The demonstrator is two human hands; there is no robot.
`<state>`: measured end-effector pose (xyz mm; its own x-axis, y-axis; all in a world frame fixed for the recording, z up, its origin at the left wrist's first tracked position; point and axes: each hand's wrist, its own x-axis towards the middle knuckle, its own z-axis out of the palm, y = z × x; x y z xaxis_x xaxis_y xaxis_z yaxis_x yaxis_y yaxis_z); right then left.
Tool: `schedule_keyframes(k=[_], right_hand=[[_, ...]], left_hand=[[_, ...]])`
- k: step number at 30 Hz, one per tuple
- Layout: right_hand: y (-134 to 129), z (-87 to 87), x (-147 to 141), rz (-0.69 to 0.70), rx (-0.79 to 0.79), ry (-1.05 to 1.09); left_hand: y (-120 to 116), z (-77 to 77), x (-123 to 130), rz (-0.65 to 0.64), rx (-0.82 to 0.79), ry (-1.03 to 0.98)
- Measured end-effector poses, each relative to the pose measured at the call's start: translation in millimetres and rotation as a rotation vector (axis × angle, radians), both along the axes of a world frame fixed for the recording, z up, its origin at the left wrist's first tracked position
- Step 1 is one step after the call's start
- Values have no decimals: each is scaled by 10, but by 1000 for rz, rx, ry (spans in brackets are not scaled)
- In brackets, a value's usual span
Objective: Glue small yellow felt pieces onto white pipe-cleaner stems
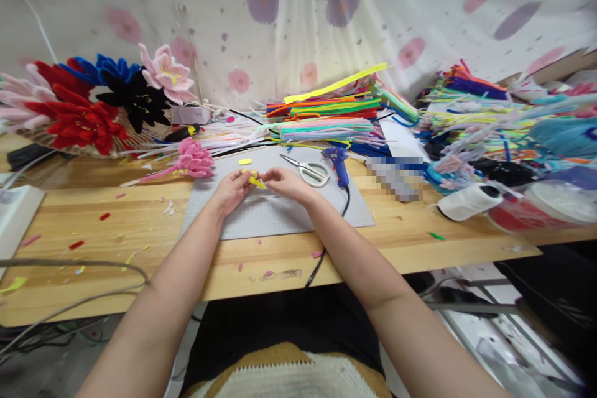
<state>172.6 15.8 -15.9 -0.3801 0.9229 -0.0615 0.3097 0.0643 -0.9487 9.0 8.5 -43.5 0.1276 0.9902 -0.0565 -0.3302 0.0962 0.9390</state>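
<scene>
My left hand (232, 191) is closed in a pinch on a small yellow fuzzy strip (256, 181), held a little above the grey mat (252, 224). Close against the strip's right side, the fingers of my right hand (285, 184) are drawn together; what lies between them is too small to make out. Just beyond the hands a short yellow piece (245, 161) lies on the mat. Scissors (313, 173) with pale handles rest to the right of my right hand, blades slightly apart. A blue glue gun (338, 166) is beside them, its black cord running off the table's front edge.
A pink fuzzy flower (192, 158) lies left of the mat. Large fuzzy flowers (84, 118) fill the back left. Bundled coloured pipe cleaners (326, 130) are piled behind. A white bottle (469, 202) lies at the right. Cables (93, 264) cross the left side of the table, among scraps.
</scene>
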Motion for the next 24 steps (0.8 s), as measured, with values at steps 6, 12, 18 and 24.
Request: schedule_keyframes(k=[6, 12, 18, 24], right_hand=[[47, 148, -29, -105, 360, -27], [74, 87, -125, -63, 303, -85], [123, 90, -130, -11, 253, -70], [218, 53, -127, -112, 117, 201]], left_hand=[[16, -62, 69, 23, 137, 334], [65, -110, 84, 109, 250, 405], [0, -5, 119, 120, 164, 427], [-35, 73, 86, 85, 194, 364]])
